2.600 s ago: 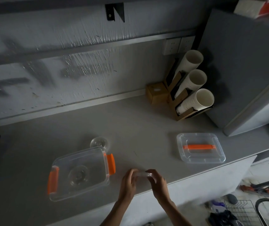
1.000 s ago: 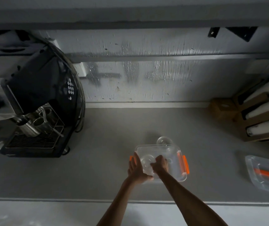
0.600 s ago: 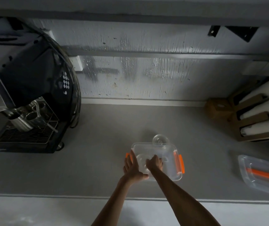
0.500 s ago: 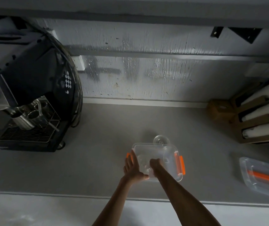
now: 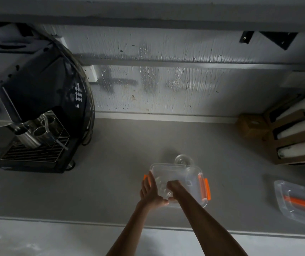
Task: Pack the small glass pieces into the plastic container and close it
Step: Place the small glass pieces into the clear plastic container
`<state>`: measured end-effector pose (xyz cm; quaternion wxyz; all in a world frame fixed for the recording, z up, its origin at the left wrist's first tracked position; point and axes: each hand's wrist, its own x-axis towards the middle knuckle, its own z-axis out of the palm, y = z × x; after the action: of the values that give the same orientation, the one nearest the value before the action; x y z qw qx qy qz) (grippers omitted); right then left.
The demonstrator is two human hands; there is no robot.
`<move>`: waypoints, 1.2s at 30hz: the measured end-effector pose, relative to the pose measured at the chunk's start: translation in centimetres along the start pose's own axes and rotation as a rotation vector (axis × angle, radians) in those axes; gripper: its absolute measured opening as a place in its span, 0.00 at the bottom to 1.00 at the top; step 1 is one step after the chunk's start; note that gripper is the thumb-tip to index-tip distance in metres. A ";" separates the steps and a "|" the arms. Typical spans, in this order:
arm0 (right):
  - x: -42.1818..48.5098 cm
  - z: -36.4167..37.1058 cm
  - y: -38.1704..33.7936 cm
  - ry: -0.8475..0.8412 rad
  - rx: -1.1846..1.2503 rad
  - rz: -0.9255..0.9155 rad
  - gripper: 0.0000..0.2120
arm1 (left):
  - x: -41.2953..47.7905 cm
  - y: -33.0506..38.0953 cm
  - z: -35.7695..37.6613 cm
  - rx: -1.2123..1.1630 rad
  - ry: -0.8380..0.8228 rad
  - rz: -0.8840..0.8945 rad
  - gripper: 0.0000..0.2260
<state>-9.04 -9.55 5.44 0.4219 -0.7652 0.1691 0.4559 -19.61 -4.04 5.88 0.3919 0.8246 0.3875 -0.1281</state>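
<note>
While the left hand (image 5: 150,191) lies flat against the container (image 5: 188,174), the right hand (image 5: 174,185) reaches inside — grip unclear; next, the glass piece (image 5: 183,160) behind, then the lid (image 5: 299,202).

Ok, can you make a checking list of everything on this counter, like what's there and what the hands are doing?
Surface: grey counter, bare in the middle.
Job's things: clear box with orange clips, open; glass pieces inside, blurry; glass dish behind the box; lid lying far right.
Clutter: coffee machine at left; cup holder at right; small brown box.
Hands: left hand against the box's left side; right hand reaching inside it.
Cables: dark cable looping behind the coffee machine.
Surroundings: scuffed grey wall.
</note>
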 end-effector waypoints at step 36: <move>-1.6 -10.5 -3.7 0.114 -0.313 -0.853 0.12 | 1.8 4.9 -3.7 -0.008 0.216 0.129 0.41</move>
<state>-1.67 -15.97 11.06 0.4414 -0.8448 -0.2088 0.2189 -15.19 -2.24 10.09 0.3587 0.8551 0.3740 -0.0113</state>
